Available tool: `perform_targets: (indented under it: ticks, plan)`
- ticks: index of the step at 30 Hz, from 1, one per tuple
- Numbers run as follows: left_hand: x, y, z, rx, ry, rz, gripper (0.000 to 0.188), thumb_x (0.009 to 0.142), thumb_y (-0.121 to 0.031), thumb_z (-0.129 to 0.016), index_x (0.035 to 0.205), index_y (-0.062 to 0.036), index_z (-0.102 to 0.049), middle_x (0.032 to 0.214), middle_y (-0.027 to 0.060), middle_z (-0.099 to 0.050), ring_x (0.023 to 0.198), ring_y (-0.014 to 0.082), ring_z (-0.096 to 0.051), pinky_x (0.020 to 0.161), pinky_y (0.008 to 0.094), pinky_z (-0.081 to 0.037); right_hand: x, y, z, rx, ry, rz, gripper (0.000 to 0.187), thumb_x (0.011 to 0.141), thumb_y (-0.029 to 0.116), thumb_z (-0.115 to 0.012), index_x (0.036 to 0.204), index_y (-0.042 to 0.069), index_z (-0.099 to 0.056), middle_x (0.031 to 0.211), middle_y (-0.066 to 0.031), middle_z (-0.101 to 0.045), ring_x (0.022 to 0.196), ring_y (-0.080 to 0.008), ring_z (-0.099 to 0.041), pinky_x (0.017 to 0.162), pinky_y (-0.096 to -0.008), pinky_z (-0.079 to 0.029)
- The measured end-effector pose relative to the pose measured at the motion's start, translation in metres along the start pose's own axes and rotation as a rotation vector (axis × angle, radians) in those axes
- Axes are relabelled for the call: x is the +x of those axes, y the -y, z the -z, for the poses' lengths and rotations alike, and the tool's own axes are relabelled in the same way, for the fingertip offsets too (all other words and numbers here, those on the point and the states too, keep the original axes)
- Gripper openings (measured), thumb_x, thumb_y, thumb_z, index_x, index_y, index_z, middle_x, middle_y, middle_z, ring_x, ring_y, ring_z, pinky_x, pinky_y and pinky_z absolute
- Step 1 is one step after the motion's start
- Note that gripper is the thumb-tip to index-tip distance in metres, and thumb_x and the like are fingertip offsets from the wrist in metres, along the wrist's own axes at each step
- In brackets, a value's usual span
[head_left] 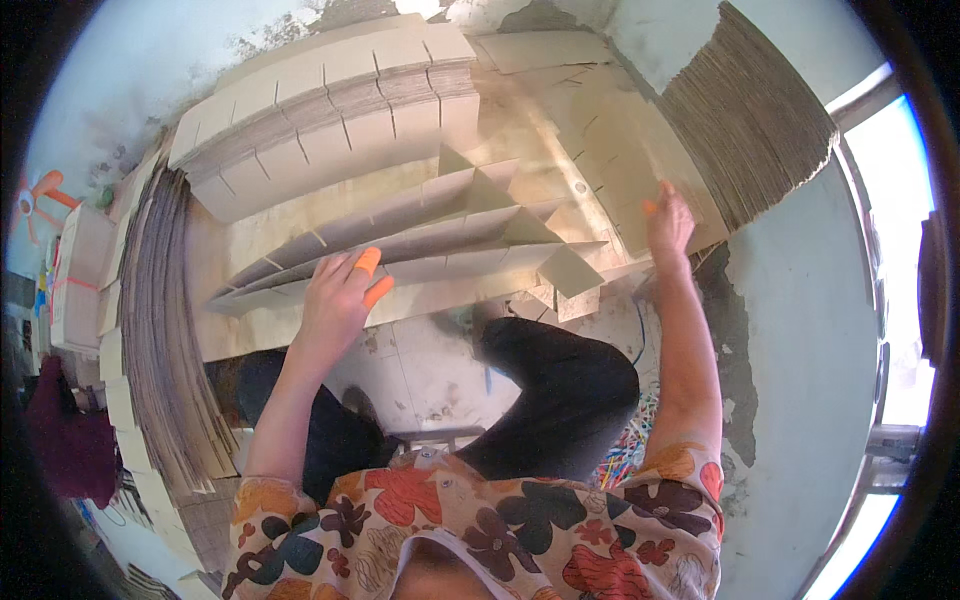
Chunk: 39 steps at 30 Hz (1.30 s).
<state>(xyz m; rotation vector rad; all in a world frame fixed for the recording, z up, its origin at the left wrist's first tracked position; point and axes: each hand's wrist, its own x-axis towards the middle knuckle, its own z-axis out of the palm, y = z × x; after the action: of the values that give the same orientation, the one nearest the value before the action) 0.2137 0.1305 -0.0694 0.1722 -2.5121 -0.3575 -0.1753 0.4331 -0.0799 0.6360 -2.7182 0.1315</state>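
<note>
Resting along the nearest of the upright cardboard strips (450, 274), the left hand (335, 297) may or may not be pinching; the right hand (671, 225), at flat cardboard sheets (625, 150), is equally unclear. On the table (230, 335), the strips look light, stiff, crease-prone, best taken by long edges.

Left hand (335, 298), 2 orange finger caps (369, 260) on, touches the cardboard divider (450, 274); right of the divider, the right hand (671, 222) is at flat sheets (635, 150); beyond it, stacked cardboard (340, 105).

Glaring opening (902, 190) at right, bent edges, vignetting
</note>
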Motion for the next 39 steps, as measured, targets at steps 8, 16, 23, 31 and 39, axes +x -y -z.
perform_targets:
  ticks: [8,16,23,31,39]
  plan:
    - [-0.018,0.009,-0.013,-0.125,0.11,-0.019,0.008,0.072,-0.005,-0.064,0.079,-0.0017,-0.061,0.076,0.0116,-0.064,0.07,0.0286,-0.057,0.063,0.0392,-0.046,-0.008,0.049,0.146,0.917,0.201,-0.059,0.05,0.077,0.014,-0.074,0.121,0.001,-0.053,0.101,-0.0104,-0.065,0.084,-0.0176,-0.063,0.075,-0.0314,-0.052]
    - [-0.027,0.0,-0.013,-0.153,0.086,0.012,0.007,0.074,-0.007,-0.064,0.079,-0.0027,-0.062,0.071,0.0101,-0.061,0.066,0.0279,-0.055,0.06,0.0396,-0.046,-0.04,0.042,0.089,1.152,0.509,-0.22,0.028,0.081,0.01,-0.069,0.106,-0.001,-0.059,0.094,-0.0032,-0.062,0.082,-0.0129,-0.058,0.073,-0.0289,-0.048]
    - [-0.019,-0.013,-0.005,-0.15,0.027,0.035,0.029,0.073,-0.024,-0.076,0.09,-0.0035,-0.065,0.079,0.0089,-0.063,0.07,0.0273,-0.058,0.063,0.0388,-0.048,-0.054,0.031,0.096,1.149,0.455,-0.146,0.021,0.086,0.008,-0.065,0.105,0.0,-0.062,0.092,-0.0053,-0.066,0.077,-0.0127,-0.062,0.066,-0.0273,-0.051]
    - [-0.002,-0.033,-0.033,-0.123,0.031,-0.008,0.027,0.078,-0.026,-0.07,0.093,-0.0035,-0.062,0.078,0.0105,-0.064,0.074,0.0275,-0.059,0.066,0.0394,-0.049,-0.068,0.094,0.174,0.903,0.261,0.187,0.053,0.08,-0.001,-0.068,0.129,0.004,-0.052,0.105,-0.0093,-0.067,0.086,-0.0126,-0.062,0.075,-0.0274,-0.051]
    - [-0.002,-0.032,-0.062,-0.232,0.05,0.043,0.012,0.078,-0.012,-0.069,0.084,-0.0053,-0.061,0.074,0.0116,-0.064,0.07,0.03,-0.058,0.063,0.0418,-0.048,-0.08,0.141,0.155,0.776,0.244,0.516,0.07,0.075,-0.01,-0.065,0.138,0.01,-0.045,0.123,-0.0183,-0.061,0.11,-0.0185,-0.059,0.09,-0.0311,-0.046]
